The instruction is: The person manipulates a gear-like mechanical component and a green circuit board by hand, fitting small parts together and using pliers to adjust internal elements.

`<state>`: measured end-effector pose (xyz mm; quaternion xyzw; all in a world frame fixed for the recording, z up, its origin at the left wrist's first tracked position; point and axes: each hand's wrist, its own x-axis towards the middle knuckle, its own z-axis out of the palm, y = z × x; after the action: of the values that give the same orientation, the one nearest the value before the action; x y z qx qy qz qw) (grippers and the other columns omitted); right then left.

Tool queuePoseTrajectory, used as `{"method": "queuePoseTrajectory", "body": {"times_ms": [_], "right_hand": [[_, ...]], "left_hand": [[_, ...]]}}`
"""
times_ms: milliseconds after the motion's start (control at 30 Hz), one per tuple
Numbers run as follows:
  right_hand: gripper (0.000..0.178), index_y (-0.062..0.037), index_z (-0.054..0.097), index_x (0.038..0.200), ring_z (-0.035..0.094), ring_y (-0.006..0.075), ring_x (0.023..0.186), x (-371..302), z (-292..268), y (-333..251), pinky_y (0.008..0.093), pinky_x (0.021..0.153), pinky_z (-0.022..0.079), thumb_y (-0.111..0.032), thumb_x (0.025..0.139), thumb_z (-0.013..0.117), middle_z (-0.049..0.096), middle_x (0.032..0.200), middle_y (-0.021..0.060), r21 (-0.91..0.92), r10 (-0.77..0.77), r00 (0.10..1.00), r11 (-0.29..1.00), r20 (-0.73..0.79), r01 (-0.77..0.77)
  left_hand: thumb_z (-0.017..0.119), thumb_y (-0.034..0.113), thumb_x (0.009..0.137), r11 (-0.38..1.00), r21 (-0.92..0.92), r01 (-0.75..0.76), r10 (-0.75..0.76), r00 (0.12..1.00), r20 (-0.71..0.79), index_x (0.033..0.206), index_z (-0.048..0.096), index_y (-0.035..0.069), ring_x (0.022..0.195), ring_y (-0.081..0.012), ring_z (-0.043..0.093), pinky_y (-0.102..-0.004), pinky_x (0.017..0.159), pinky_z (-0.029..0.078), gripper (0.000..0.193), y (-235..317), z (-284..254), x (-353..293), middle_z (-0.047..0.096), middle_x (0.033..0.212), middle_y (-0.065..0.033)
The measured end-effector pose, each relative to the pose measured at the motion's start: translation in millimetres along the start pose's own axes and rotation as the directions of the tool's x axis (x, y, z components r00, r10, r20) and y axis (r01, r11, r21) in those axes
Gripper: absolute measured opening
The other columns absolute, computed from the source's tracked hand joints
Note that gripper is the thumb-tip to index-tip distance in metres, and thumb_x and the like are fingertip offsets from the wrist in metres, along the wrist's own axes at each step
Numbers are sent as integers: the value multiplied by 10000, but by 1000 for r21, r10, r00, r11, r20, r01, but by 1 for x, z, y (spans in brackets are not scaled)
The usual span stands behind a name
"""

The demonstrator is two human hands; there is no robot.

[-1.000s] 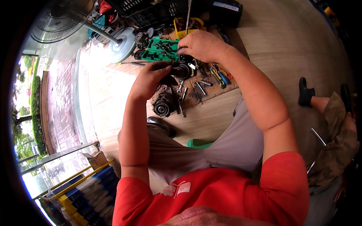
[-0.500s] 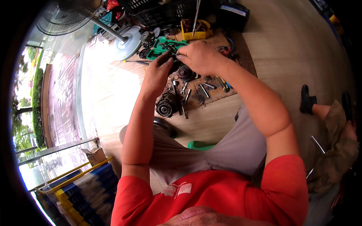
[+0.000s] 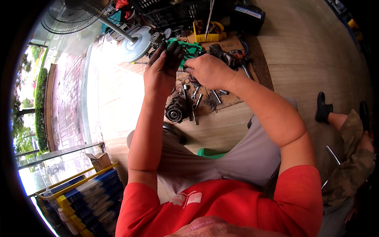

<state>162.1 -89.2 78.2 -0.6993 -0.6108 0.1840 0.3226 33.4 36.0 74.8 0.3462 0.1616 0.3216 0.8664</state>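
My left hand (image 3: pixel 162 71) is raised over the work area, its blackened fingers spread and palm turned up, with nothing plainly held. Close to its right, my right hand (image 3: pixel 211 72) has its fingers curled together; whatever they grip is hidden. Behind both hands lies an open green tool case (image 3: pixel 191 47), partly covered by them. Below the right hand a round dark machine part (image 3: pixel 193 79) is partly hidden. A larger dark, ringed motor part (image 3: pixel 175 112) rests nearer me on the stained cardboard (image 3: pixel 229 103), beside a wrench (image 3: pixel 195 92) and a socket tool (image 3: pixel 197 101).
A yellow bin (image 3: pixel 209 32) of dirty parts and a black crate (image 3: pixel 177 16) stand at the back. A fan base (image 3: pixel 136 46) is at the far left. Blue and yellow stacked goods (image 3: pixel 89 201) are lower left. Another person's leg and shoe (image 3: pixel 323 108) show at right.
My left hand has moved away from the right hand and opened, fingers spreading upward. My right hand has lowered slightly, uncovering dark parts behind it. The view has shifted a little.
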Motion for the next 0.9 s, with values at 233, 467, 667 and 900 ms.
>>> {"method": "queuePoseTrajectory", "body": {"times_ms": [233,467,667,900], "right_hand": [[162,-46,654,960,623,397,856,2,-2,4,451,740,499,-185,896,600,647,874,213,10,-11,1000,1000,-5,11],[162,-63,668,954,627,386,852,6,2,8,442,741,499,-199,898,600,653,873,197,-23,-13,1000,1000,14,14],[173,-73,677,955,632,379,842,7,-10,3,432,742,501,-221,894,611,656,862,190,-41,-21,999,999,49,23],[218,-57,670,935,630,376,826,7,-33,26,435,732,494,-266,893,621,654,846,188,-191,-34,999,981,36,40]], "left_hand": [[477,89,993,1000,16,-9,10,995,-104,1375,395,-10,1164,-346,577,-451,993,497,403,-1,-8,3,556,1282,-225],[505,102,988,996,-84,8,-10,1000,-26,1290,503,14,947,-243,626,-378,841,532,314,5,-18,5,636,1080,-145],[494,112,987,988,-142,66,-54,995,89,1275,525,4,838,-200,614,-313,747,515,309,12,-22,3,646,991,-114],[481,179,989,944,146,294,-327,889,322,1277,524,-67,877,-237,656,-345,740,529,381,27,-8,-7,671,1042,-168]]}}
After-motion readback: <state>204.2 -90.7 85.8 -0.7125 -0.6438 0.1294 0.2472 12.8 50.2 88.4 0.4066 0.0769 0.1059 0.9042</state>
